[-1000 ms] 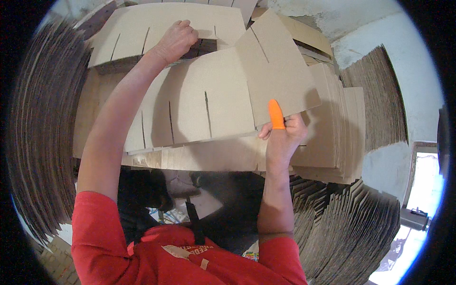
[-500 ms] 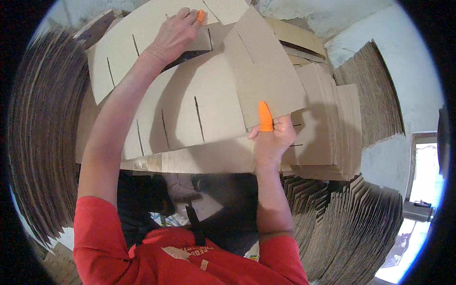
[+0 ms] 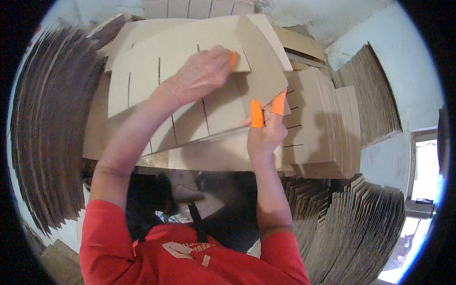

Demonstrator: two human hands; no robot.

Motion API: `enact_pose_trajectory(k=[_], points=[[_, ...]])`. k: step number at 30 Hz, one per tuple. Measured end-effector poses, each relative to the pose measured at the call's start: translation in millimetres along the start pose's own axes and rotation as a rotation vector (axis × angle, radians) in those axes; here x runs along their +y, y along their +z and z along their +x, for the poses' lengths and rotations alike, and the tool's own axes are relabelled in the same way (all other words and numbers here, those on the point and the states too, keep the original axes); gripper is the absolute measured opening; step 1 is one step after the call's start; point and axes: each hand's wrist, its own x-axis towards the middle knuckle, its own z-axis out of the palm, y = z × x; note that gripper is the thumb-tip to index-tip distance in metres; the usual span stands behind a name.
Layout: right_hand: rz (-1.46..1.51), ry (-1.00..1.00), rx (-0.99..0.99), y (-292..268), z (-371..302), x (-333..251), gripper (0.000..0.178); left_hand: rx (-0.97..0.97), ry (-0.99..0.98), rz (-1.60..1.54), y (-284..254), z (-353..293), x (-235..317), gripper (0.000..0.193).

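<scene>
My left hand, an orange finger cot on one finger, is closed on the right end of a pale slotted cardboard sheet. That sheet lies slanted over another slotted sheet, with dark slits showing in both. At the right, a plain-looking cardboard flap stands tilted across the sheets. Its lower corner is pinched by my right hand, which wears orange cots on two fingers. Whether the flap belongs to the lower sheet I cannot tell.
Piled slotted cardboard lies right of my right hand. Tall stacks of cardboard stand at the left, lower right and against the right wall. More slotted sheets lie at the back. The work surface's front edge runs before me.
My left hand has come nearer and to the right, bringing the upper slotted sheet over the lower one. My right hand stays near the flap's corner, and a second orange cot now shows.
</scene>
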Motion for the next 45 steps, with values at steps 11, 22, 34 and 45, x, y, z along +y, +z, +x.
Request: enact_pose_trajectory(k=[11, 22, 34, 45], points=[[-0.407, -0.322, -0.307, -9.5, 15.6, -95.4, 0.048, 0.276, -0.389, -0.238, -115.8, -66.3, 104.7, 0.041], [-0.441, 0.016, -0.845, 76.8, 101.2, -36.9, 0.022, -0.034, -0.593, -0.283, -193.0, -225.6, 157.0, 0.066], [-1.250, -0.080, -0.042, -165.1, 28.8, 115.6, 0.061, -0.055, -0.599, -0.173, -154.3, -241.4, 140.1, 0.071], [-0.978, -0.059, -0.130, -250.6, 6.5, 259.2, 0.057, -0.087, -0.278, -0.247, -23.9, -139.7, 81.5, 0.047]])
